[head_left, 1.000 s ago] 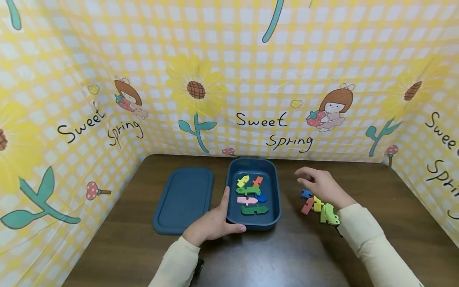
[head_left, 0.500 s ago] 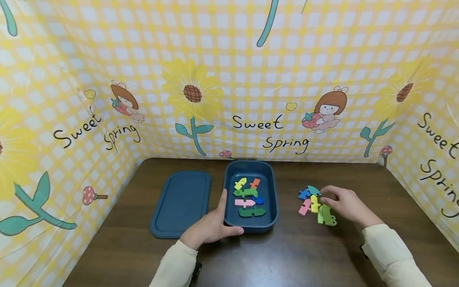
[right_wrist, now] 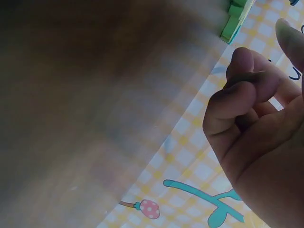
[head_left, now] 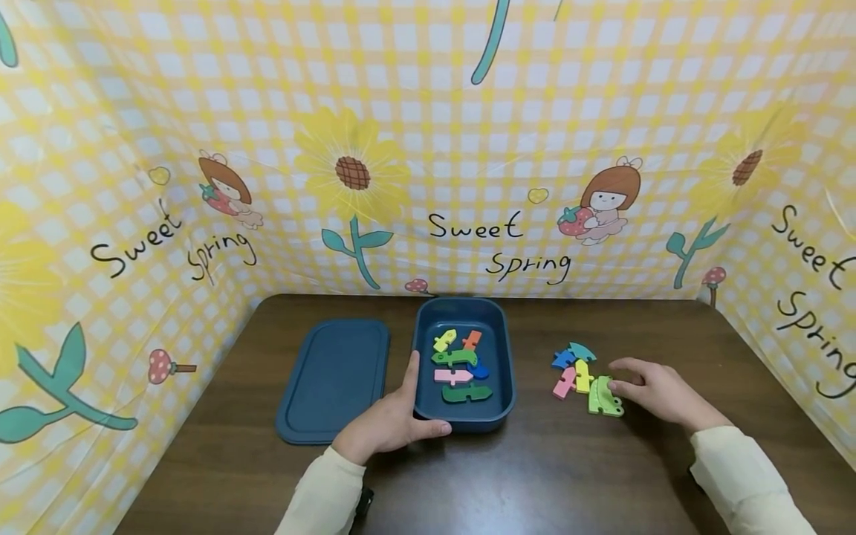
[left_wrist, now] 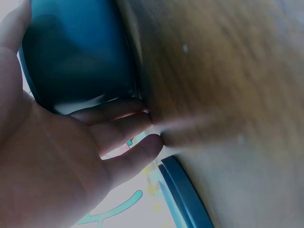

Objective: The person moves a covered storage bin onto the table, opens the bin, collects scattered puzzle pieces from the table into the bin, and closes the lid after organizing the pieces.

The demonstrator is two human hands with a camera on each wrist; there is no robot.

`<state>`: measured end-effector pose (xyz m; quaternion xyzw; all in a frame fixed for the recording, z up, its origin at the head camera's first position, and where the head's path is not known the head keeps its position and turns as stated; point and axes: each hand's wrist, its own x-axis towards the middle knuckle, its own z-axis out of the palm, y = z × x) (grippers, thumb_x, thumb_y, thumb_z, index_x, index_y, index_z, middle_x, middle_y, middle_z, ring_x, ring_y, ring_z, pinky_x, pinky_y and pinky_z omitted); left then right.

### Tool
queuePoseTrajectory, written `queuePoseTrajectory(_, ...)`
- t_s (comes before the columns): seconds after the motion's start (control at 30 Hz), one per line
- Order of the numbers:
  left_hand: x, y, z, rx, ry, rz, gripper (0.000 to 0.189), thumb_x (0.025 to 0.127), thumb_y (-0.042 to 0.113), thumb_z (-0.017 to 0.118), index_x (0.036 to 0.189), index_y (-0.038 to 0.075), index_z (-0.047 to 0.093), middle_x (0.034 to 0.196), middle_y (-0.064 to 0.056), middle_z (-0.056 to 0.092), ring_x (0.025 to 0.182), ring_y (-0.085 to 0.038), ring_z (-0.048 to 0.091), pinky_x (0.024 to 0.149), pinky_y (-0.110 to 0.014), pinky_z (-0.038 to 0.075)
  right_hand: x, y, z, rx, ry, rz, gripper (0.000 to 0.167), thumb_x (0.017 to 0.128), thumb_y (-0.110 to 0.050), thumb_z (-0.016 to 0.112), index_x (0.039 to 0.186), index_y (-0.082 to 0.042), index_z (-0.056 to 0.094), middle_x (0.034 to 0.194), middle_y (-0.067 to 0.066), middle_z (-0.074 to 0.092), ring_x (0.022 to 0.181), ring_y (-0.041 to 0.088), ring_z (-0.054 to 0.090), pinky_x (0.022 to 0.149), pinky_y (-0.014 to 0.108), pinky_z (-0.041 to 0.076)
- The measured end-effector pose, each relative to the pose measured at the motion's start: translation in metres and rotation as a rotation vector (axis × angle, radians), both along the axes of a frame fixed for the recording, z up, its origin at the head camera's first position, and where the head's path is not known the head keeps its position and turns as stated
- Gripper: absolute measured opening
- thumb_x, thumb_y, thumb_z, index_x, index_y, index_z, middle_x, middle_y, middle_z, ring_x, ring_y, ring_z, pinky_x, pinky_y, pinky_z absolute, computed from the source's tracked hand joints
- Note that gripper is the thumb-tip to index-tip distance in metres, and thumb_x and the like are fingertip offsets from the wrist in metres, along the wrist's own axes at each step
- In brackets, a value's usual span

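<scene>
Head view, from the left: shows the lid (head_left: 334,383) off and flat on the table (head_left: 535,483), near the left hand (head_left: 388,421). Next, shows that hand spread wide at the near left corner of the box (head_left: 511,364), thumb along the near wall, index finger up the left side; seems to brace rather than clamp, going by the straight fingers in the left wrist view. Inside the box, count six: yellow piece (head_left: 444,342), pink piece (head_left: 452,377), croc (head_left: 453,359), dark green piece (head_left: 466,394), orange piece (head_left: 472,339), blue piece (head_left: 479,371). Farther right, see more clustered on the table: loose blue piece (head_left: 563,360), loose pink piece (head_left: 564,383), teal piece (head_left: 581,351), loose yellow piece (head_left: 583,379), frog (head_left: 598,400). Last, see the right hand (head_left: 665,390) at the frog's right edge, thumb and index tip narrowly apart; grips nothing visible. Cannot tell whether it touches the frog.

Looks about midway: has six pieces inside, leaves at least five outside, with the lid not on.

Underneath, shows brown wood grain, shiny at near middle. Around left, back and right, shows a cloth (head_left: 428,67) with yellow checks, sunflowers and "Sweet Spring" lettering; hides any room beyond.
</scene>
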<state>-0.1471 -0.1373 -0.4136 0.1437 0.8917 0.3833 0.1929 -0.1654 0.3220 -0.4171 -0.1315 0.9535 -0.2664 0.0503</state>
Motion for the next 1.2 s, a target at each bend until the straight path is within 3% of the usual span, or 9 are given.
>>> queuePoseTrajectory(0.2, 0.0, 0.0, 0.0, -0.001, 0.004, 0.0, 0.127, 0.085, 0.056, 0.077, 0.16, 0.018, -0.019, 0.148, -0.024, 0.045, 0.105, -0.028, 0.062, 0.09, -0.049, 0.05, -0.017, -0.008, -0.005, 0.043, 0.007, 0.021, 0.046, 0.098, -0.041, 0.066, 0.128, -0.006, 0.067, 0.113, 0.01, 0.069, 0.088, 0.022, 0.06, 0.076, 0.047, 0.051)
queuePoseTrajectory(0.27, -0.001, 0.0, 0.0, 0.002, 0.005, 0.0, 0.127, 0.085, 0.055, 0.077, 0.16, 0.018, -0.019, 0.149, -0.024, 0.045, 0.107, -0.028, 0.061, 0.091, -0.049, 0.049, -0.021, -0.012, -0.005, 0.043, 0.001, 0.029, 0.042, 0.098, -0.038, 0.068, 0.124, -0.006, 0.069, 0.116, 0.013, 0.069, 0.093, 0.026, 0.064, 0.079, 0.051, 0.052)
queuePoseTrajectory(0.4, -0.001, 0.0, 0.001, 0.005, 0.004, -0.001, 0.127, 0.086, 0.055, 0.077, 0.16, 0.018, -0.019, 0.15, -0.024, 0.044, 0.108, -0.029, 0.061, 0.092, -0.049, 0.049, -0.025, -0.022, -0.005, 0.061, -0.023, 0.035, 0.041, 0.094, -0.038, 0.073, 0.116, -0.003, 0.07, 0.111, 0.013, 0.07, 0.096, 0.03, 0.064, 0.079, 0.051, 0.052)
queuePoseTrajectory(0.53, -0.002, -0.001, 0.001, 0.004, 0.002, 0.001, 0.127, 0.085, 0.055, 0.077, 0.16, 0.019, -0.02, 0.15, -0.025, 0.043, 0.106, -0.028, 0.061, 0.091, -0.049, 0.049, -0.027, -0.034, -0.005, 0.128, -0.038, 0.02, 0.045, 0.089, -0.042, 0.077, 0.11, -0.002, 0.071, 0.099, 0.007, 0.068, 0.084, 0.024, 0.058, 0.073, 0.043, 0.048)
queuePoseTrajectory(0.77, -0.001, 0.0, -0.001, 0.009, -0.005, 0.0, 0.127, 0.085, 0.056, 0.077, 0.16, 0.018, -0.019, 0.148, -0.025, 0.045, 0.106, -0.028, 0.062, 0.092, -0.049, 0.049, -0.025, -0.043, -0.001, 0.16, -0.039, 0.008, 0.031, 0.089, -0.034, 0.078, 0.099, -0.006, 0.068, 0.085, 0.001, 0.06, 0.073, 0.02, 0.052, 0.063, 0.036, 0.042)
queuePoseTrajectory(0.9, 0.0, 0.0, -0.001, 0.01, -0.01, -0.004, 0.127, 0.086, 0.055, 0.076, 0.16, 0.018, -0.02, 0.149, -0.025, 0.044, 0.108, -0.028, 0.062, 0.092, -0.049, 0.049, -0.024, -0.038, 0.0, 0.16, -0.045, 0.008, 0.03, 0.091, -0.031, 0.076, 0.103, -0.005, 0.068, 0.089, 0.004, 0.061, 0.074, 0.02, 0.052, 0.062, 0.036, 0.042)
queuePoseTrajectory(1.2, -0.001, -0.001, -0.001, 0.008, -0.006, 0.001, 0.127, 0.085, 0.055, 0.077, 0.16, 0.019, -0.02, 0.148, -0.025, 0.045, 0.106, -0.027, 0.062, 0.093, -0.049, 0.049, -0.029, -0.041, -0.004, 0.213, -0.033, -0.019, 0.043, 0.088, -0.04, 0.077, 0.108, -0.002, 0.069, 0.087, 0.002, 0.062, 0.075, 0.021, 0.053, 0.064, 0.038, 0.044)
